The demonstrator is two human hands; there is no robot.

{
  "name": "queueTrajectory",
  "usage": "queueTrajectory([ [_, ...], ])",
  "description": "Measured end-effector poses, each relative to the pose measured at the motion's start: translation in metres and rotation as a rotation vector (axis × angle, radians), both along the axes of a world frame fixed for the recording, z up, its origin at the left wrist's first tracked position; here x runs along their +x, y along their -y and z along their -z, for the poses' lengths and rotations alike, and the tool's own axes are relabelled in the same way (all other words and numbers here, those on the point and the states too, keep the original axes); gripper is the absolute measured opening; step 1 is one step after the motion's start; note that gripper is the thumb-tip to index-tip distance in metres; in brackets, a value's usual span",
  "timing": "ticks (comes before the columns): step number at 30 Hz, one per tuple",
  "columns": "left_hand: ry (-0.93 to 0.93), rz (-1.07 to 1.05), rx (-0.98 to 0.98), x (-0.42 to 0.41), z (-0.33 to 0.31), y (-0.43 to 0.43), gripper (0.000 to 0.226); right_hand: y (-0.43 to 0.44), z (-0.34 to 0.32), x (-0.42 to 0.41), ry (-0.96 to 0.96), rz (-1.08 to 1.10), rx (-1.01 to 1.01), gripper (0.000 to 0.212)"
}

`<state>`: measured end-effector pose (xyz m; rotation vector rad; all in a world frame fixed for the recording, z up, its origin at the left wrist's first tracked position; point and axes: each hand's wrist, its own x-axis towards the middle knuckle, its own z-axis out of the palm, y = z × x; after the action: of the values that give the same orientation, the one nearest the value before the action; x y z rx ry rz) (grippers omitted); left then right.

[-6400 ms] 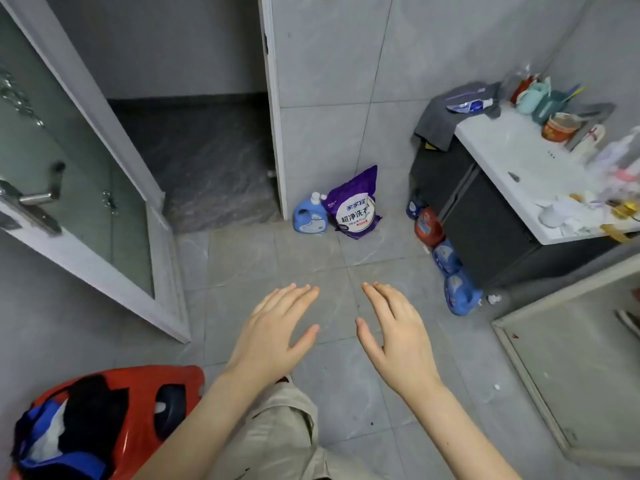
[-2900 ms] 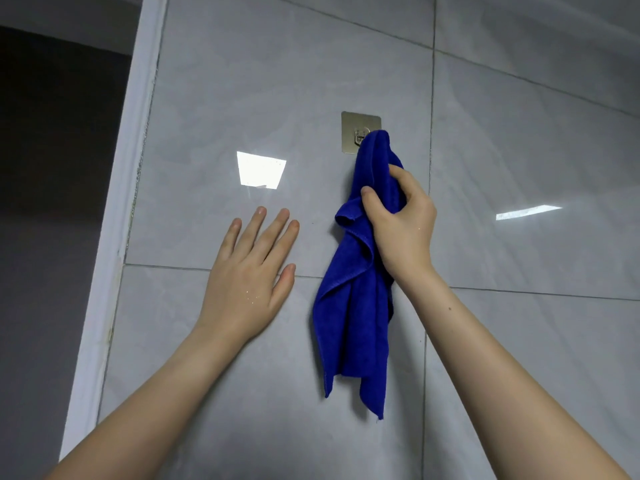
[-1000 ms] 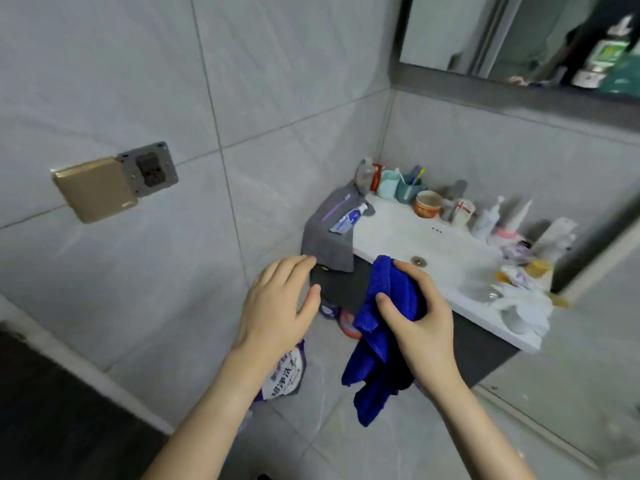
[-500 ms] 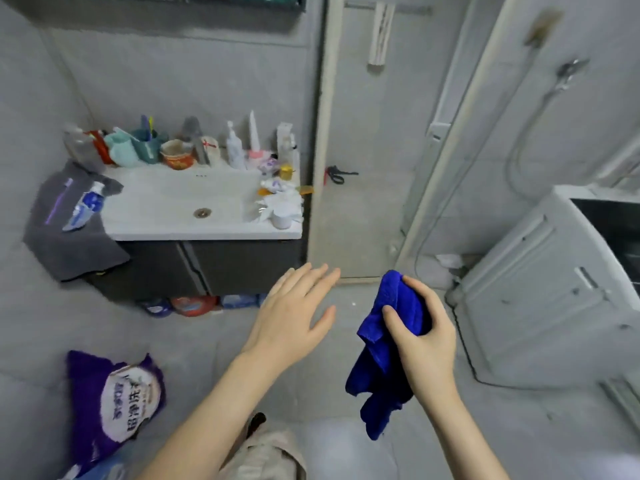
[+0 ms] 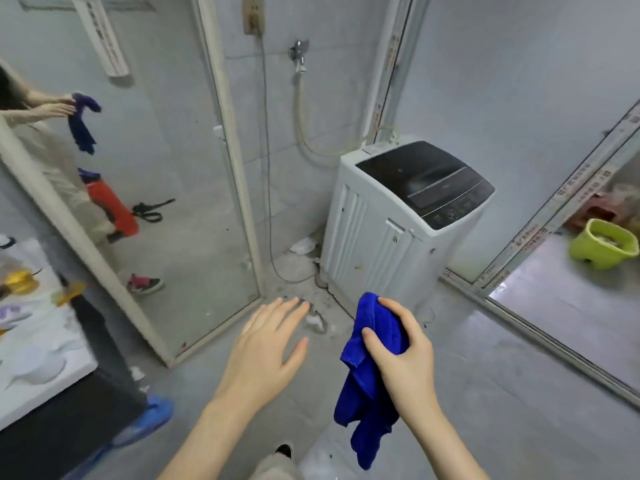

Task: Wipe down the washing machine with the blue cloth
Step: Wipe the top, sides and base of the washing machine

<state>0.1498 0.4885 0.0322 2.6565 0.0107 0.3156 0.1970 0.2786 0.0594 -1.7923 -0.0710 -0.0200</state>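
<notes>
The right hand has its fingers clamped on the bunched blue cloth, which hangs below. The left hand hovers with fingers apart. The white washing machine stands ahead on the grey tiled floor, well apart from both hands.

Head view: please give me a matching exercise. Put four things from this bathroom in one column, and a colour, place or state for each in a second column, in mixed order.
Column 1
1. cloth
2. washing machine
3. bucket
4. left hand

Column 2
a. open, holding nothing
b. yellow-green, at the far right
c. white with a dark top, standing closed
d. blue, gripped by the right hand

Pairs: 1-d, 2-c, 3-b, 4-a
</notes>
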Motion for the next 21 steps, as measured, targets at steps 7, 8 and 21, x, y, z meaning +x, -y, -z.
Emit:
queueTrajectory([
  [7, 0.020, 0.140, -0.062, 0.131, -0.013, -0.039, 0.055, -0.015, -0.017, 0.095, 0.029, 0.201, -0.004, 0.046],
  [8, 0.021, 0.160, -0.062, 0.149, -0.012, -0.041, 0.055, -0.015, -0.019, 0.108, 0.033, 0.227, -0.003, 0.046],
  [21, 0.018, 0.275, -0.047, 0.332, 0.020, 0.039, 0.051, 0.077, 0.001, 0.267, 0.021, 0.325, -0.038, 0.045],
])
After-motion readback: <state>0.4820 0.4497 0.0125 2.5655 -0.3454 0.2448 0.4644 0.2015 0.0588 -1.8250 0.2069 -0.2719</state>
